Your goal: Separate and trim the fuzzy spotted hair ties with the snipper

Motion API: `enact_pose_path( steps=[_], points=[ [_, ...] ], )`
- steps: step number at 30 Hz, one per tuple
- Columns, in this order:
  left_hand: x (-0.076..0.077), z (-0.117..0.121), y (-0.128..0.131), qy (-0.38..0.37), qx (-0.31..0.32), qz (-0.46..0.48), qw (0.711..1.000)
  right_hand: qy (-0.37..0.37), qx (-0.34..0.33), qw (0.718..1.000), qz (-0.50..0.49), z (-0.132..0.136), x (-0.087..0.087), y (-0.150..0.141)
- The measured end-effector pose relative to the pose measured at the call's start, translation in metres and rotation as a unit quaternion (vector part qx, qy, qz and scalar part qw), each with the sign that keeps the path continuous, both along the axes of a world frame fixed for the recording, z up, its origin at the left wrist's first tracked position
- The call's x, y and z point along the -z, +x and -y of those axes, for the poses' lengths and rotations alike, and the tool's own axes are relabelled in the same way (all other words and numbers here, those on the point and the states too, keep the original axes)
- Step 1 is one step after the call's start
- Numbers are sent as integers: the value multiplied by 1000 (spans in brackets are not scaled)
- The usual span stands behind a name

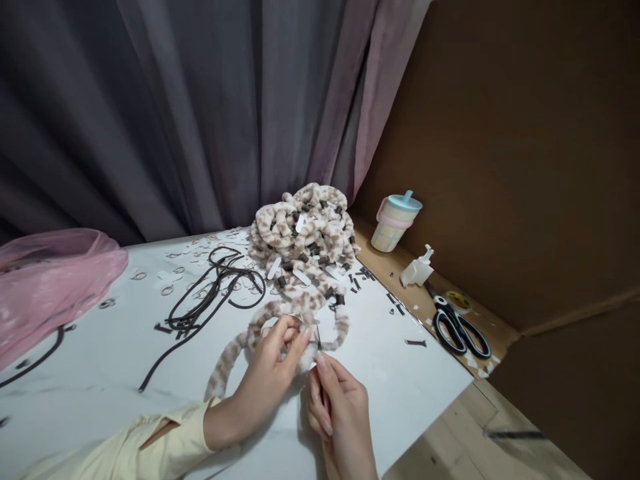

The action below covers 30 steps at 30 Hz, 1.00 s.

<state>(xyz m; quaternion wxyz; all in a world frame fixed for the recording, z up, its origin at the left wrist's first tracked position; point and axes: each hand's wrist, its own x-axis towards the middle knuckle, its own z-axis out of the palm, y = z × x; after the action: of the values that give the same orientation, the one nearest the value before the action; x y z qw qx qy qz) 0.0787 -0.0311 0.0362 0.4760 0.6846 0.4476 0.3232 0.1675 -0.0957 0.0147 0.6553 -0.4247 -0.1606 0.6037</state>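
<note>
My left hand (270, 363) is closed, its thumb and fingers pinching a fluffy cream-and-brown spotted plush cord (227, 360). A tuft of pale fluff shows below those fingertips. Just to the right, my right hand (343, 407) is closed around a thin dark stick-like piece (319, 339), whose upper end reaches the fluff by my left fingertips. Its lower part is hidden in my palm, so I cannot tell its exact kind. Loops of the same plush cord lie beyond my hands, in front of a large heap of plush cords (305, 227) with dark bands and white tags.
Tangled black cord (215, 293) and scattered metal rings (167, 290) lie left of the heap, with a pink plastic bag (60, 280) farther left. Along the right edge are a lidded cup (395, 223), a small white bottle (417, 269), scissors (460, 330) and a yellow tape roll (457, 300).
</note>
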Motion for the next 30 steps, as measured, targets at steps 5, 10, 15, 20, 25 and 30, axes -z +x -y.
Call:
enact_pose_path(
  steps=[5,10,15,20,25,30],
  points=[
    [6,2,0,26,-5,-27,999,-3,-12,1000,-13,-1,1,1],
    [9,6,1,43,-5,-36,998,-10,-9,1000,-13,0,2,0],
    [17,8,4,45,-40,-28,998,-10,-11,1000,-7,1,5,0],
    [26,10,5,54,-41,-14,998,-11,-15,1000,-8,0,6,0],
    [30,10,5,55,-45,-8,997,-12,-18,1000,-7,0,3,0],
    [31,10,4,58,-44,-2,997,-22,-16,1000,-6,1,2,0]
  ],
)
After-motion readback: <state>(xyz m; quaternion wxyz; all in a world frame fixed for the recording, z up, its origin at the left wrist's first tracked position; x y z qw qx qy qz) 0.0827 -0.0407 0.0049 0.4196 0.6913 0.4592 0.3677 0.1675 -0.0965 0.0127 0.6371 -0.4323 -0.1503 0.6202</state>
